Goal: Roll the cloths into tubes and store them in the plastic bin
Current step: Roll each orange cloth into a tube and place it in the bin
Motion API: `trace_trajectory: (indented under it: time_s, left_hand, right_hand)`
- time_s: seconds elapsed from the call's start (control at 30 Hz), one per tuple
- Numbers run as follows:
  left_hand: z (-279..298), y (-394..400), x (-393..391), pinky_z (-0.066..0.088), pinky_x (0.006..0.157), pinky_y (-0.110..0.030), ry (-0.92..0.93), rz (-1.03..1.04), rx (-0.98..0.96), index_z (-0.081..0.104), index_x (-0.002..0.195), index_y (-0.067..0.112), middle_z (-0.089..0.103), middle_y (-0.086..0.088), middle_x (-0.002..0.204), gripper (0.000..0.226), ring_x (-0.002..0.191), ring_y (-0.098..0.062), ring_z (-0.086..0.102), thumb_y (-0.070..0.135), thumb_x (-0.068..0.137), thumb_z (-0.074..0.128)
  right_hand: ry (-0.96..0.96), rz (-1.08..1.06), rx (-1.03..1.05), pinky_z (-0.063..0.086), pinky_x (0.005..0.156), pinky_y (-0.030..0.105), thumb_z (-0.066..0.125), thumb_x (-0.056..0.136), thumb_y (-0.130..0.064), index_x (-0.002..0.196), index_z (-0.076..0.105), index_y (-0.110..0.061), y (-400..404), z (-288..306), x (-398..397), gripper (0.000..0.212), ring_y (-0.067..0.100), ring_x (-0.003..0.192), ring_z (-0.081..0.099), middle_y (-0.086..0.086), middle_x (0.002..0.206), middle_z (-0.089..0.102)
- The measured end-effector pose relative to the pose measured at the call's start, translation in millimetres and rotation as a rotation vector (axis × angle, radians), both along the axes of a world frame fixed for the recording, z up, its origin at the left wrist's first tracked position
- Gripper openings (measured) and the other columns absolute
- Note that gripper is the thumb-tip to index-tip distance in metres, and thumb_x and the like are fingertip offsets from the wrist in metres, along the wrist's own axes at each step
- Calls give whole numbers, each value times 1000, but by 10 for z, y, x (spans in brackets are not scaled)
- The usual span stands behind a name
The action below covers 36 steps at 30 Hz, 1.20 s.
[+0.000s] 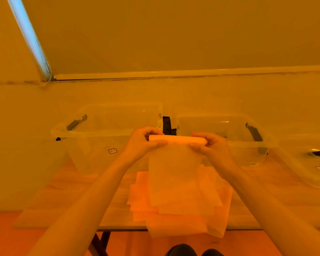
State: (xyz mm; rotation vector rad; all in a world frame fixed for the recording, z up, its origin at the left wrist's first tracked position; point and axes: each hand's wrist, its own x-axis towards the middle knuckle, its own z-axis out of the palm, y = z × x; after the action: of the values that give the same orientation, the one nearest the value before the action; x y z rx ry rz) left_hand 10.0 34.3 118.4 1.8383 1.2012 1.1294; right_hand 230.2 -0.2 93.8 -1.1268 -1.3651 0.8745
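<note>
Rolling a cloth in mid-air. The left hand (144, 141) and right hand (210, 145) each pinch one end of a partly formed tube, fingers curled over the roll and thumbs beneath it. The cloth (175, 174) is rolled only at its top edge; the unrolled remainder hangs down from the hands toward the stack of flat cloths (218, 204) lying on the table (63, 215) below them.

Technique, as a judgement: both hands should turn at the same rate, so that the tube stays even in thickness from end to end and does not cone. Light tension on the hanging part would keep the layers snug. The two side edges should stay aligned as they wind.

Clearance: two clear plastic bins stand just beyond the hands, the left bin (100, 133) and the right bin (236, 144), both open-topped, their near rims roughly level with the roll. A third clear container (312, 174) lies off beyond the right hand. The space between hands and stack is free, so the hanging tail can rise without snagging.
</note>
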Motion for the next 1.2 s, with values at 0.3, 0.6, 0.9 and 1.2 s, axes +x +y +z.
trace_trajectory:
  time_s: [0.3, 0.6, 0.9, 1.2]
  left_hand:
    - [-42, -34, -46, 55, 66, -20, 7, -28, -13, 63, 87, 29, 62, 8, 97, 18, 85, -9, 62, 17, 77, 73]
    - [-92, -69, -96, 56, 68, -22, -34, -59, -35, 65, 92, 28, 62, 5, 104, 22, 91, -12, 62, 16, 76, 74]
    - [-103, -64, -54, 56, 67, -22, -15, -23, -2, 65, 94, 29, 62, 7, 103, 19, 90, -10, 62, 20, 79, 71]
    - [-128, -75, -40, 49, 56, -12, 34, 3, -12, 63, 97, 30, 61, 12, 95, 12, 80, -5, 60, 27, 85, 65]
  right_hand:
    - [16, -6, 0, 54, 62, 17, 66, 86, -19, 96, 68, -23, -22, -30, -43, 11, 8, 81, 66, -5, 95, 67]
    - [-3, 20, -7, 56, 70, 25, 63, 88, -20, 110, 65, -19, -18, -87, -50, 23, 17, 94, 64, 0, 107, 64]
    - [-93, 35, -15, 50, 63, 17, 53, 93, -32, 122, 45, -30, -23, -134, -100, 30, 6, 95, 54, -17, 112, 45]
    - [-96, 52, -1, 54, 65, 21, 57, 92, -24, 121, 45, -29, -25, -134, -108, 32, 11, 95, 57, -12, 112, 47]
